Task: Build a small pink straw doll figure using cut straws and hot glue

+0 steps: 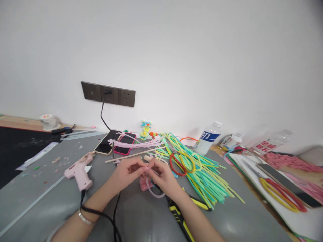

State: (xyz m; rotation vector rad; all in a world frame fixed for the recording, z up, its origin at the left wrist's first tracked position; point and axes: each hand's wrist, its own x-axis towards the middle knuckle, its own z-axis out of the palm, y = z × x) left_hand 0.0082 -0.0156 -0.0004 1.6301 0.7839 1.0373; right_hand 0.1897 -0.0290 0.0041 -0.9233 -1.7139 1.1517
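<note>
Two bare hands meet above a grey table (143,222), the left hand (131,172) and the right hand (162,175) both pinching a pale pink strip (154,195) at their fingertips; it curves down between them. A pink glue gun (80,175) lies beyond the left forearm (its black cord (101,214) crosses that arm). Scissors (173,149) rest on green and yellow stems (210,183) at right.
</note>
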